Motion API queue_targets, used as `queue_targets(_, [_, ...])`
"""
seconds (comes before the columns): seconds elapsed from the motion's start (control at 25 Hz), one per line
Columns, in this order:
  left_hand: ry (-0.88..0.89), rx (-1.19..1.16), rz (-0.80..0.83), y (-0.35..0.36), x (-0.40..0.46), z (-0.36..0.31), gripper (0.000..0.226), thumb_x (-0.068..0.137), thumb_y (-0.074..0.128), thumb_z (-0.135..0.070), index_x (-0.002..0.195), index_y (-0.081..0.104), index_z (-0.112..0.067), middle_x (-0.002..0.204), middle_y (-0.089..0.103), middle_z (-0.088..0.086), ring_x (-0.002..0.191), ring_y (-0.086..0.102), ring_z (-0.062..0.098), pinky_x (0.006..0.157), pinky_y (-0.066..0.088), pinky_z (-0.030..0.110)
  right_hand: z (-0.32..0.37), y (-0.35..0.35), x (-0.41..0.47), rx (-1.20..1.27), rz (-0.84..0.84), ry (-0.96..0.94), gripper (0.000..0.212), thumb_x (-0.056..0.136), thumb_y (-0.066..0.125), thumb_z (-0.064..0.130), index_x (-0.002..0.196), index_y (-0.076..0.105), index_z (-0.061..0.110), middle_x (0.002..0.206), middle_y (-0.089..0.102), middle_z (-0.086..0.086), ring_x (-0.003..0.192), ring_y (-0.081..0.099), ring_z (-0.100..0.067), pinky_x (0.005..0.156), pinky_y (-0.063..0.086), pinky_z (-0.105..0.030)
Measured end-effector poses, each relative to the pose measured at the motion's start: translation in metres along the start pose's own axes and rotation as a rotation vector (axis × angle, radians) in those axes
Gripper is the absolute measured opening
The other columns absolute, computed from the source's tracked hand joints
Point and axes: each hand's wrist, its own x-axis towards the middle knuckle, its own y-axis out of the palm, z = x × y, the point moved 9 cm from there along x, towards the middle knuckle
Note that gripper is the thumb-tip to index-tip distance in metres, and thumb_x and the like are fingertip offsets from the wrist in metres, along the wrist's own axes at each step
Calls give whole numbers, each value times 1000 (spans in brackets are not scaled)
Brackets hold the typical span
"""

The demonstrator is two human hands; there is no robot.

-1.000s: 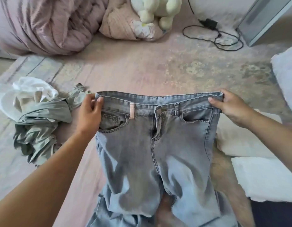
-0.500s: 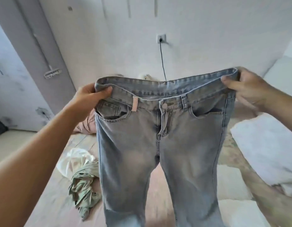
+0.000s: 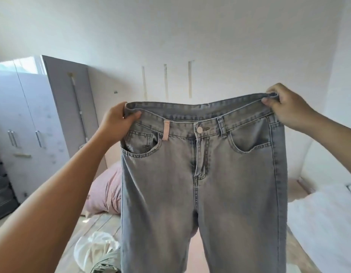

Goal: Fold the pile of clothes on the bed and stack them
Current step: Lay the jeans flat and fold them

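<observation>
A pair of faded grey-blue jeans (image 3: 206, 184) hangs upright in the air in front of me, front side facing me, legs running out of the bottom of the frame. My left hand (image 3: 117, 120) pinches the left end of the waistband, thumb on the front. My right hand (image 3: 285, 105) pinches the right end, a little higher. Below left, on the bed (image 3: 96, 223), lies a crumpled pile of clothes (image 3: 96, 255), white and grey-green, partly hidden by the jeans.
A rolled pink quilt (image 3: 105, 192) lies behind the jeans at the head of the bed. White pillows (image 3: 320, 223) sit at the right. A grey wardrobe (image 3: 33, 125) stands at the left against the white wall.
Both hands have lifted the jeans from the bed up to chest height, and my view has tilted upward from the bed to the wall. The grips on the waistband are unchanged.
</observation>
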Motion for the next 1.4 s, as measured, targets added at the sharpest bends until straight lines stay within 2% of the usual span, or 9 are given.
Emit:
queue_targets(0.16, [98,123,-188,-42,5,-33,17,90,63,-26,94,67,-9,82,67,5,74,58,16,68,47,24,28,-29,4,31,-137,-115,24,99,49,19,116,48,4,99,54,-12,89,49,-23,69,27,-26])
queue_targets(0.32, [112,77,-207,-68,29,-66,18,87,67,-29,93,71,-13,71,62,-8,64,54,4,58,43,14,62,-64,28,45,-219,-202,24,97,53,20,113,51,2,95,51,-8,88,46,-18,67,27,-24])
queue_targets(0.48, [119,189,-175,-89,75,-103,39,82,72,-35,88,68,4,75,60,9,68,51,16,55,36,25,91,-87,75,-50,-130,-191,26,94,59,24,96,58,-2,78,51,-11,77,44,-21,57,32,-27])
queue_targets(0.64, [102,173,-186,-104,110,-130,27,83,73,-27,68,60,-8,65,57,3,49,54,5,46,40,19,113,-115,117,29,-151,-183,30,91,64,24,92,61,-6,75,52,-11,71,45,-19,50,33,-16])
queue_targets(0.8, [105,215,-236,-115,133,-136,40,79,76,-32,69,57,2,66,56,12,61,49,19,57,41,30,120,-119,135,113,-169,-191,13,89,66,17,88,63,5,65,50,0,59,43,-12,48,34,-9])
queue_targets(1.0, [126,299,-189,-107,144,-141,41,81,74,-32,64,53,-1,60,47,4,65,45,21,54,30,32,115,-112,152,128,-140,-136,14,88,66,18,84,64,5,62,49,-5,55,47,-12,47,35,-12])
queue_targets(1.16, [159,184,-185,-123,150,-147,33,76,79,-30,67,60,-4,70,59,13,71,56,21,67,53,38,131,-121,145,170,-112,-153,14,89,64,18,97,63,7,66,50,-2,48,51,-6,43,43,-9])
queue_targets(1.24, [172,166,-132,-124,143,-147,31,77,79,-28,85,68,0,79,65,16,69,63,21,70,59,43,134,-123,134,202,-46,-158,15,87,65,24,94,61,11,63,60,3,48,57,-1,46,49,-10])
queue_targets(1.4, [202,93,-17,-131,120,-160,20,80,75,-21,91,68,-6,79,65,4,52,62,-2,53,56,19,141,-134,115,288,74,-210,63,44,78,69,86,66,22,67,69,16,58,64,2,53,53,-13])
